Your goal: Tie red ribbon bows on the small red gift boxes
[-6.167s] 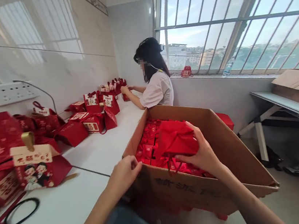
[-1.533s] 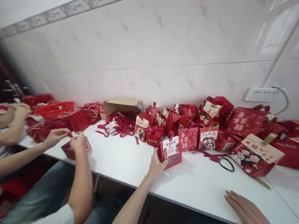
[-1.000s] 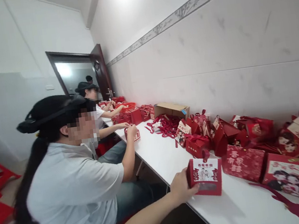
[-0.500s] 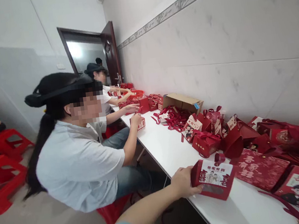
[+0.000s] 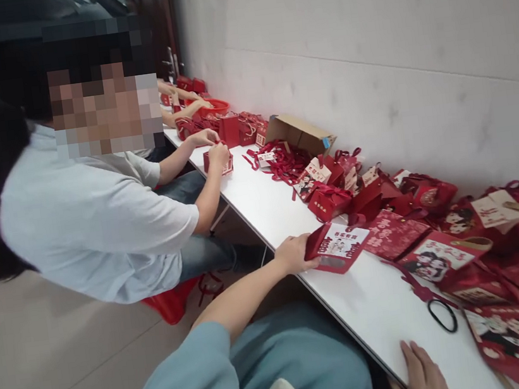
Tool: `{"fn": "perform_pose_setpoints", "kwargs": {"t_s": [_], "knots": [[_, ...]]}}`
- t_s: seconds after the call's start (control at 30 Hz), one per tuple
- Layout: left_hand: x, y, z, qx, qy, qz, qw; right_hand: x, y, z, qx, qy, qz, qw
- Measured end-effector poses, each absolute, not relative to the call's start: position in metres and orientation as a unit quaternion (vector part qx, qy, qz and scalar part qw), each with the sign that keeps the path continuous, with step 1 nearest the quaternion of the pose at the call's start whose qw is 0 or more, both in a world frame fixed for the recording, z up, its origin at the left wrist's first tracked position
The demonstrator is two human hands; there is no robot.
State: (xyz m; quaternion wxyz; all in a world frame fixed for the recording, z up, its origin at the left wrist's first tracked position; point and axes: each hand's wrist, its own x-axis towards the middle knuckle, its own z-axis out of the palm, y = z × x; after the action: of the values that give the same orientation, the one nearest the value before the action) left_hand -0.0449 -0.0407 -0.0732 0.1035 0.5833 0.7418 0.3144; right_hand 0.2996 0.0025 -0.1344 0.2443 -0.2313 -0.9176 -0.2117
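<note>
**Position of the item.** The red gift box (image 5: 339, 249) lies at the near edge of the white table (image 5: 380, 312). Its printed white label faces up and its top end points toward the wall.

**Change of state.** One second earlier the box stood upright on its base. Half a second earlier it leaned back. It now lies almost flat on its back. The box has therefore been tipped over, not lifted off the table, and its front panel is now uppermost.

**Left hand.** The left hand (image 5: 296, 255) grips the near left edge of the box. The fingers are curled shut on the edge, thumb on top. The fingers underneath are hidden.

**Right hand.** The right hand (image 5: 420, 380) was out of view in the two preceding pictures. It now shows at the bottom edge, palm down on the table, fingers stretched out and holding nothing. It is well apart from the box. The black hair band (image 5: 442, 315) lies near it.

**Surroundings.**
- A row of red gift boxes (image 5: 436, 228) runs along the wall side of the table.
- Loose red ribbons (image 5: 280, 163) lie beside an open cardboard box (image 5: 297, 133).
- A co-worker in a white shirt (image 5: 95, 222) sits to the left, both hands on a small red box (image 5: 217, 162).
</note>
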Motion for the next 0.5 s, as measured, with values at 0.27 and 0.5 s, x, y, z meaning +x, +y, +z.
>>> {"fn": "perform_pose_setpoints", "kwargs": {"t_s": [0.27, 0.5], "knots": [[-0.052, -0.041, -0.073, 0.604, 0.722, 0.328, 0.087, 0.291, -0.013, -0.132, -0.333, -0.895, -0.198, 0.222], [-0.062, -0.04, -0.077, 0.641, 0.7, 0.314, 0.039, 0.282, -0.012, -0.142, -0.346, -0.871, -0.244, 0.25]]}}
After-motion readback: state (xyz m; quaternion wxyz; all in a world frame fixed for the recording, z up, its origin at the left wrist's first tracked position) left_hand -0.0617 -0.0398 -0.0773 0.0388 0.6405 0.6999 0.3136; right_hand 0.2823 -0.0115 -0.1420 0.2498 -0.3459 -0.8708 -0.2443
